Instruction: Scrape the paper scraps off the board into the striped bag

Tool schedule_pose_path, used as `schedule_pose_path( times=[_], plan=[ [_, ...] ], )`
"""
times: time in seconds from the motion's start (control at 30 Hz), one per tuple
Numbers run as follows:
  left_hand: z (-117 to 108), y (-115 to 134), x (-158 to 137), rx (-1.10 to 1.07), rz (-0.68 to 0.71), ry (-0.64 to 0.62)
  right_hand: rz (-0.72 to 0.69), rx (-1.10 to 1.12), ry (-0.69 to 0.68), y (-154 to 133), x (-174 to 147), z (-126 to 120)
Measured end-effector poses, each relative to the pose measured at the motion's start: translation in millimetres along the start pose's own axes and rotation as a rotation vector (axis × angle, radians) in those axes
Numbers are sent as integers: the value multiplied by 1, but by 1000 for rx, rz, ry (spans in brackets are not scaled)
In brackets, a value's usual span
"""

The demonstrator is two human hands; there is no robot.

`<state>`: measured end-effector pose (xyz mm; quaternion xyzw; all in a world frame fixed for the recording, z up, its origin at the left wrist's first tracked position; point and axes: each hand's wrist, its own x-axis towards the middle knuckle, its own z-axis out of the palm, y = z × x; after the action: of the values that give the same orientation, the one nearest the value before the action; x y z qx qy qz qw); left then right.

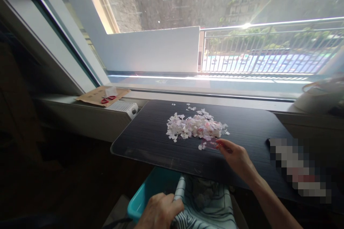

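Observation:
On the dark tabletop (156, 150) lies a loose heap of small white and pale pink paper scraps (188, 127). My right hand (238, 155) pinches a thin, see-through pinkish plastic piece (210, 144) between thumb and fingers at the heap's near right edge. A few scraps lie against that piece. Below the table's front edge, my left hand (162, 209) is closed on the bunched edge of a striped cloth (212, 216). The cloth hangs open under the table edge, and pale bits show dimly in its hollow.
A turquoise tub (143, 195) stands under the table edge at left. Red-handled scissors (108, 99) rest on a brown paper envelope (94, 96) on the sill, beside a white radiator (125, 108). A blurred-out object (298, 171) lies at the table's right.

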<state>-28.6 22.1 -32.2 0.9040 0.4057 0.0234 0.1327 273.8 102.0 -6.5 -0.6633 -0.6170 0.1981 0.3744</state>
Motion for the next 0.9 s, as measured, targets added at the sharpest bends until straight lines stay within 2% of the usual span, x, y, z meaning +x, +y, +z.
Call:
schedule_pose_path(
  times=[0.17,0.37,0.47,0.6,0.7,0.8,0.9],
  plan=[
    [5,-4,1,-16,-6,-15,57,-43,35,10,-11,-12],
    [4,-2,1,-37,-23,-28,65,19,13,8,-11,-9],
    [5,-1,1,-24,-20,-40,50,-23,23,8,-11,-11],
    [-12,7,0,-58,-57,-69,43,-106,86,9,-12,-17],
    [-21,12,0,-53,-86,-49,25,-53,60,6,-10,-14],
    [-14,9,3,-43,-68,-71,-4,-32,25,2,-4,-7],
    [-2,2,5,-21,-36,-85,-14,-43,48,1,2,-2]
  ],
)
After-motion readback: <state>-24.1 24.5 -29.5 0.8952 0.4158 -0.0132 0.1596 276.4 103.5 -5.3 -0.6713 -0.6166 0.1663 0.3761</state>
